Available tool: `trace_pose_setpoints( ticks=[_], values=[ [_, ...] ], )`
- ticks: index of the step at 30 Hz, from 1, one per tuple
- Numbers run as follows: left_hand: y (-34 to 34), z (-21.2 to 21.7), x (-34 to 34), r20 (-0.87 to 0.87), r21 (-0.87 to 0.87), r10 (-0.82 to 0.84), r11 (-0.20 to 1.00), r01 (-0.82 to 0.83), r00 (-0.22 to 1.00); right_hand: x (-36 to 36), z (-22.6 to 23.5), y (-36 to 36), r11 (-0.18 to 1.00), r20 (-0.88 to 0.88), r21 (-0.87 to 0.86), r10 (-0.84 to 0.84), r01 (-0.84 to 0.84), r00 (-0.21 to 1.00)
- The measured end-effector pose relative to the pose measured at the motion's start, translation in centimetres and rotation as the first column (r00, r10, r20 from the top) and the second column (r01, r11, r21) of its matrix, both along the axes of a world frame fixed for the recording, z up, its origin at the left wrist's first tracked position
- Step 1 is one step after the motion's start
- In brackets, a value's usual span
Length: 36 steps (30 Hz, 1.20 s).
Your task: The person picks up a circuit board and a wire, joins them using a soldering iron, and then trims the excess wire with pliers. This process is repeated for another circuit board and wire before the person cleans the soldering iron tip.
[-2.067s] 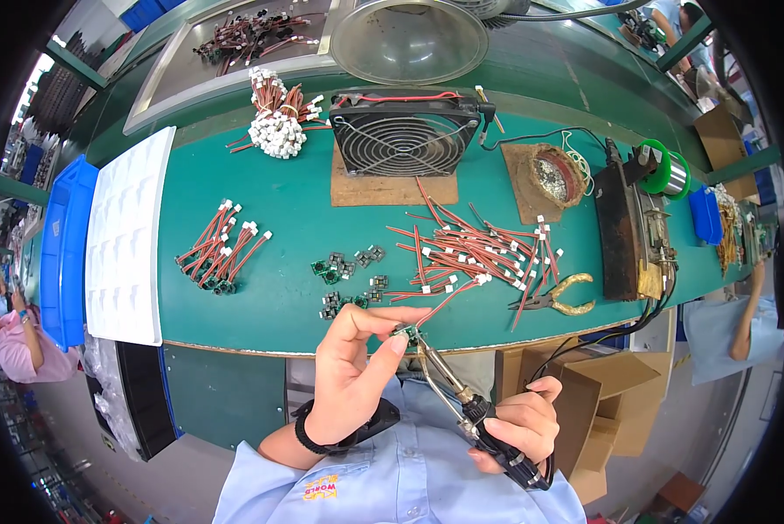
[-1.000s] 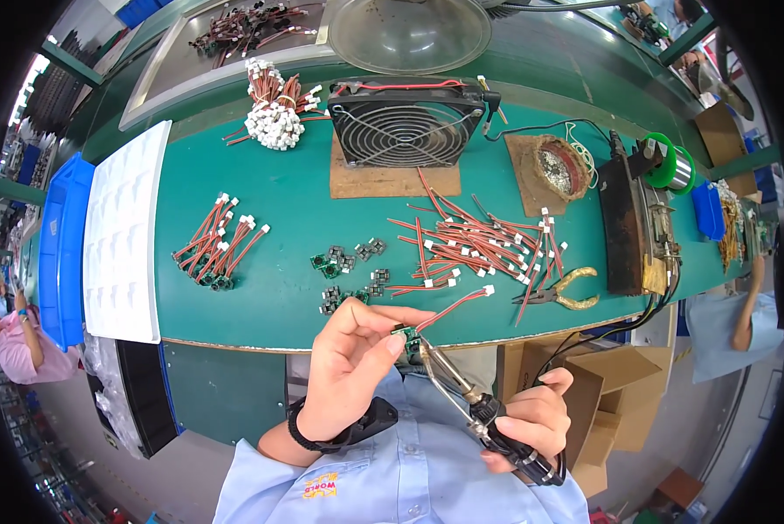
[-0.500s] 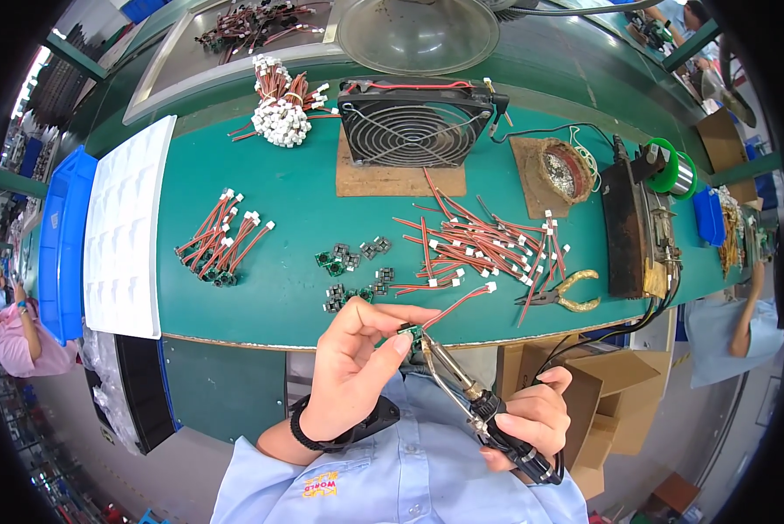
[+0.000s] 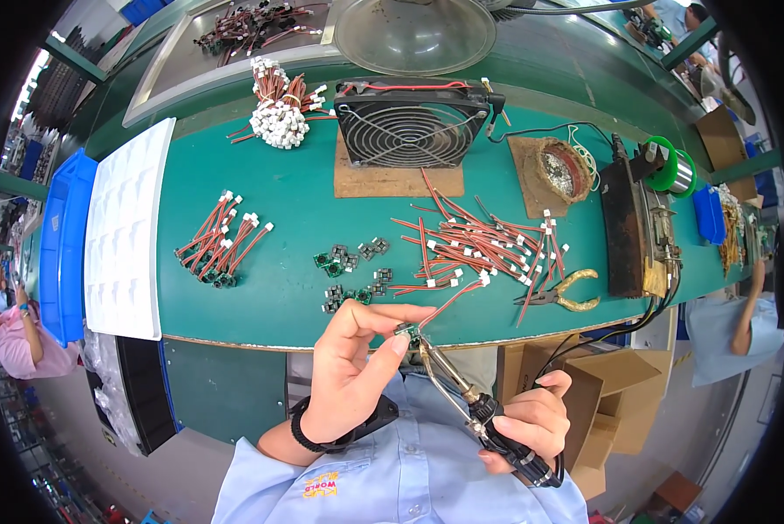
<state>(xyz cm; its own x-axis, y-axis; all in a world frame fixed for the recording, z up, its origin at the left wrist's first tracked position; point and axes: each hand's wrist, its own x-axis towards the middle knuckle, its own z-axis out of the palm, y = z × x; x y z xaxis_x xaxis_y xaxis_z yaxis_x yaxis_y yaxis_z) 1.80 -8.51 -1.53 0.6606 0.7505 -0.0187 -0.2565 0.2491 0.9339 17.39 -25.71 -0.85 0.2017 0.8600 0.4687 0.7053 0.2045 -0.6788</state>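
Between thumb and forefinger, my left hand (image 4: 350,371) pinches a small green circuit board (image 4: 404,329) just past the table's front edge. A red-and-brown wire lead (image 4: 451,302) slants up from the board to a white connector. Wrapped in my right hand (image 4: 536,417) is a soldering iron (image 4: 449,368) with a thin metal tube along its side. Its tip meets the board where the wires end, though the exact contact is too small to make out. Beyond my left hand lie several small boards (image 4: 346,259), and a pile of loose wire leads (image 4: 479,244) is to their right.
Finished-looking boards with leads (image 4: 221,240) lie left, beside a white tray (image 4: 128,231) and blue bin (image 4: 62,244). A fan (image 4: 409,129) stands at the back. Pliers (image 4: 577,293), a round tin (image 4: 559,172), a dark soldering station (image 4: 623,227) and a green solder spool (image 4: 671,166) are right.
The lead's white connector has swung slightly left and up. The board and the iron's tip have shifted a little left; both hands keep their grip.
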Motion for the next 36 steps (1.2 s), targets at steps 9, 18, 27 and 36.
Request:
trace_pose_setpoints(
  ticks=[9, 18, 27, 36],
  values=[
    [0.2, 0.0, -0.1, 0.0, -0.02, 0.017, 1.0, -0.017, 1.0, 1.0, -0.1, 0.0, 0.997, -0.023, 0.066, -0.028, 0.029, 0.999],
    [0.7, 0.7, -0.9, 0.185, -0.519, -0.128, 0.829, 0.208, 0.974, 8.0, -5.7, 5.0, 0.733, -0.083, 0.116, -0.665, 0.67, 0.742],
    [0.6, 0.7, -0.3, 0.146, -0.432, -0.108, 0.887, 0.161, 0.983, 6.3, -3.8, 4.5, 0.774, -0.172, 0.034, -0.618, 0.632, 0.767],
    [0.4, -0.4, 0.0, 0.064, -0.152, -0.013, 0.988, 0.023, 0.998, 0.4, -0.9, -0.4, 0.987, -0.067, 0.152, -0.039, 0.048, 0.997]
  ],
)
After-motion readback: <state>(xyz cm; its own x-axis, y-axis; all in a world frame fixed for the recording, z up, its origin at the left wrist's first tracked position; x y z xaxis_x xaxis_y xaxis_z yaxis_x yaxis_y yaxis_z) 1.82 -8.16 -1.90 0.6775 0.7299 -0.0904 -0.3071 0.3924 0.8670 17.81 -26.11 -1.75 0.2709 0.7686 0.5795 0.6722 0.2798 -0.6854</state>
